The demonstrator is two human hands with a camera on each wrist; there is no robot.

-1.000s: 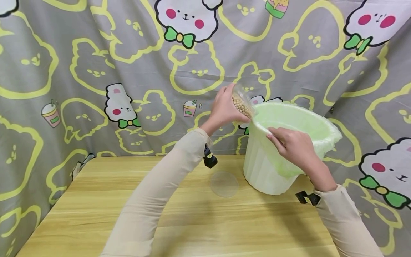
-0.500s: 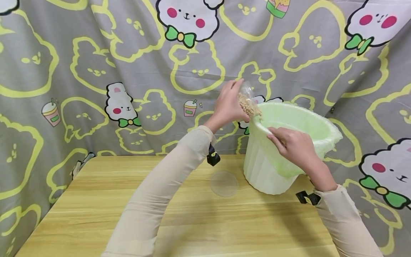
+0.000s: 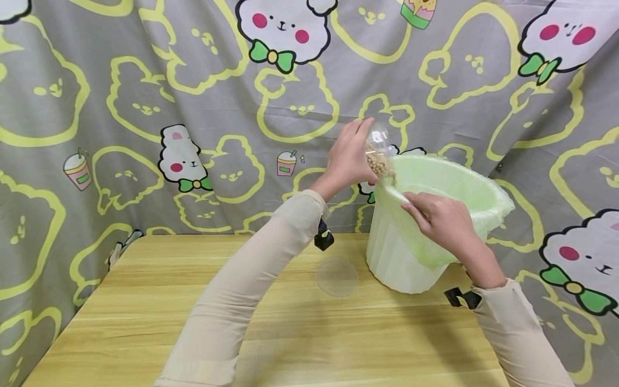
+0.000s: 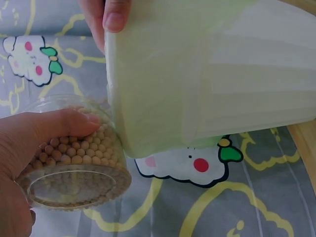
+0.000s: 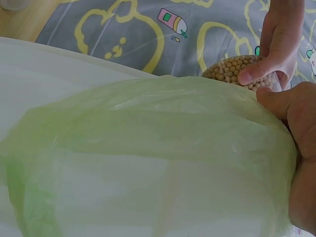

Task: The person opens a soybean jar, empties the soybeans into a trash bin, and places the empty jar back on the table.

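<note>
My left hand (image 3: 349,156) grips a clear plastic jar (image 4: 79,173) of round beige beans (image 4: 81,150), soybeans by their look. The jar is tipped over the left rim of a white trash bin (image 3: 401,252), its mouth toward the inside, with beans at its lip. A pale green bin liner (image 5: 163,118) lines the bin and folds down outside its rim. My right hand (image 3: 442,217) holds the near rim through the liner, thumb outside; its other fingers are partly hidden behind the rim in the right wrist view.
A round clear lid (image 3: 337,277) lies on the wooden table (image 3: 169,301) left of the bin. Behind the table hangs a grey patterned curtain (image 3: 232,107), close to the back of the bin.
My left hand has moved right and tipped the jar further over the rim. Beans have slid toward its mouth, and the level in it looks lower. My right hand stays in place.
</note>
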